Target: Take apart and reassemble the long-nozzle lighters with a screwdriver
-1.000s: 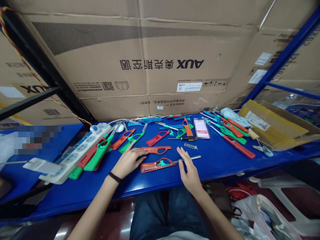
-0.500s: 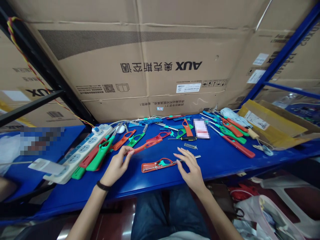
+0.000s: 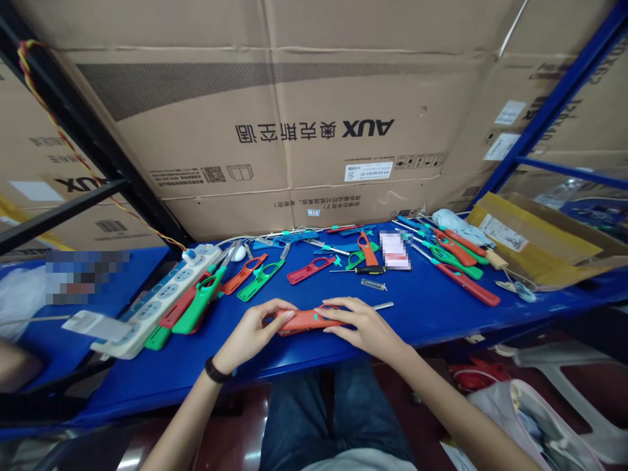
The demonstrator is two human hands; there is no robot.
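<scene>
The single head camera looked forward and down, close over the blue shelf's (image 3: pixel 432 314) near edge

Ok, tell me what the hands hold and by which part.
Both hands press on one orange-red lighter body on the table: left hand at its handle end, right hand near the metal tube end.

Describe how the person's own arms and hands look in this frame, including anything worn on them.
Both forearms are bare, with no sleeves in view and no gloves. The left hand has a thin black band around the wrist. The right hand and its wrist carry nothing: no watch, ring or band shows. The fingers are slender and uncovered. No markings or cables show on either arm.
</scene>
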